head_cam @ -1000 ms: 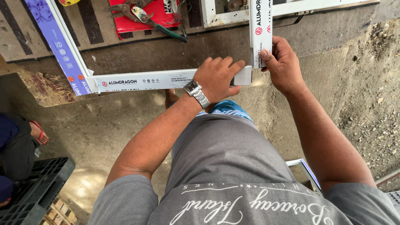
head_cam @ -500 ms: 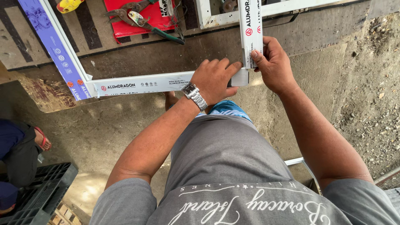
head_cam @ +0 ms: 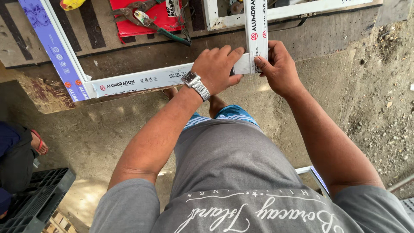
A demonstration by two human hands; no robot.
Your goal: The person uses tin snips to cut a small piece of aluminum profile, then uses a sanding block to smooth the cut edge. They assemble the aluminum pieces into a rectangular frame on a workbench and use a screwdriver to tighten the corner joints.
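Observation:
A white aluminium frame lies over the edge of a worn wooden workbench (head_cam: 108,43). Its near bar (head_cam: 142,80) runs left to right, and a right bar (head_cam: 255,30) runs away from me. They meet at a corner under my hands. My left hand (head_cam: 217,69), with a metal wristwatch, is clamped over the near bar at that corner. My right hand (head_cam: 278,69) grips the lower end of the right bar, thumb pressed on its face. A left bar with blue film (head_cam: 54,49) slants up to the top left.
Pliers (head_cam: 142,17) lie on a red sheet (head_cam: 142,26) on the bench, with another white frame (head_cam: 302,8) behind. Dirt and concrete ground spreads below. A black plastic crate (head_cam: 32,203) and another person's sandalled foot (head_cam: 39,142) are at the lower left.
The view has shifted so bench and frame sit slightly lower and left. My hands keep their hold on the corner, with the right hand pressing the right bar closer to the near bar.

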